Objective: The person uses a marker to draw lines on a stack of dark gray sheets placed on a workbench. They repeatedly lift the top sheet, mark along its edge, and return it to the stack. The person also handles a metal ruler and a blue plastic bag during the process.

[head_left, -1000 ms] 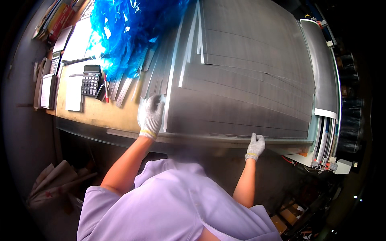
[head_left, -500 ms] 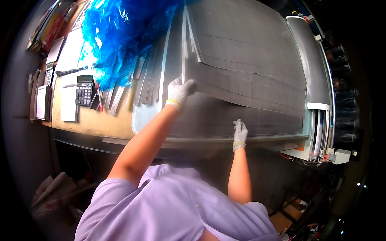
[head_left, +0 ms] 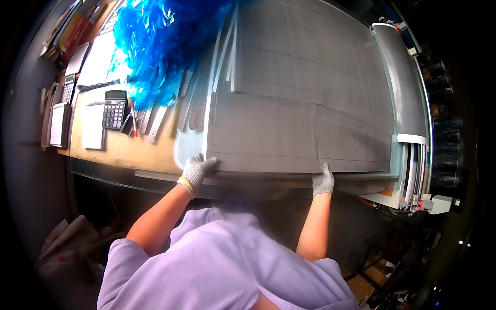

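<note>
A large, thin dark-grey sheet (head_left: 268, 134) with faint lines across it lies on top of other grey sheets over the table. My left hand (head_left: 196, 171), in a white knit glove with a yellow cuff band, grips its near left corner, thumb on top. Farther right, my gloved right hand (head_left: 323, 182) holds the near edge, thumb laid over the top and the other fingers mostly hidden. White-edged strips of the layered sheets (head_left: 232, 57) show along the left side of the pile.
Crumpled blue plastic film (head_left: 155, 46) is heaped at the far left. Near it lie a black calculator (head_left: 114, 109), a red pen (head_left: 134, 120), several rulers (head_left: 156, 124) and papers on the wooden tabletop (head_left: 124, 157). A machine with a grey roller (head_left: 400, 82) borders the sheets on the right.
My left hand has come nearer and to the left, bringing the raised sheet edge down flat at the front. The right hand has moved slightly right and nearer, onto the front edge.
</note>
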Available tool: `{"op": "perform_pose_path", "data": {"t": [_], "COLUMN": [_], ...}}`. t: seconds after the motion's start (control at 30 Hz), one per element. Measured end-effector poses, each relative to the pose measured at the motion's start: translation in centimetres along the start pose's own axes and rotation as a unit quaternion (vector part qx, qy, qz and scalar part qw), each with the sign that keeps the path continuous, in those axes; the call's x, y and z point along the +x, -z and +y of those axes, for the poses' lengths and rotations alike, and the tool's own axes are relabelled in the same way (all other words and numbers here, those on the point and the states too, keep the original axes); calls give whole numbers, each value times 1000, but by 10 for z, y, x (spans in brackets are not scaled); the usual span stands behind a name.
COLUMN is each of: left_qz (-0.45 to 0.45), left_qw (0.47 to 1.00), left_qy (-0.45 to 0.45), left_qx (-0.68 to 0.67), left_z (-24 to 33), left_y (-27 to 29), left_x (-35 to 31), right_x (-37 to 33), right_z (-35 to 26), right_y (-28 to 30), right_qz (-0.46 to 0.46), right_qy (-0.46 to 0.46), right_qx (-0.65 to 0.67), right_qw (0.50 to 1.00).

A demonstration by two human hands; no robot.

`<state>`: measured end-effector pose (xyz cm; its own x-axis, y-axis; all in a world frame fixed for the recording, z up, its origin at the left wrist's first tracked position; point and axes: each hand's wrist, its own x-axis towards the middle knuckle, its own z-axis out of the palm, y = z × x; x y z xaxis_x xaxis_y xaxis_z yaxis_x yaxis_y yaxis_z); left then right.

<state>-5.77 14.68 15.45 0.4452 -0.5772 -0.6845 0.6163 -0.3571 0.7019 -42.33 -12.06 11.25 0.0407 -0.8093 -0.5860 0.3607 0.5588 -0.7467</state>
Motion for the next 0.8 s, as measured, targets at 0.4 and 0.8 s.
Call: {"op": "perform_pose_path", "data": {"t": [0.4, 0.8], "left_qz": [26, 124], "left_qw": [949, 917], "left_qy": [-60, -306], "left_qx": [310, 225], "left_z": [-27, 96], "left_y": [22, -28], "left_x": [38, 157], "right_x": [-2, -46], "right_z": [8, 25], "right_y": [6, -49], "right_qz": [177, 63], "right_qy": [-50, 316], "right_qx": [-135, -614], "right_qw": [974, 721]}}
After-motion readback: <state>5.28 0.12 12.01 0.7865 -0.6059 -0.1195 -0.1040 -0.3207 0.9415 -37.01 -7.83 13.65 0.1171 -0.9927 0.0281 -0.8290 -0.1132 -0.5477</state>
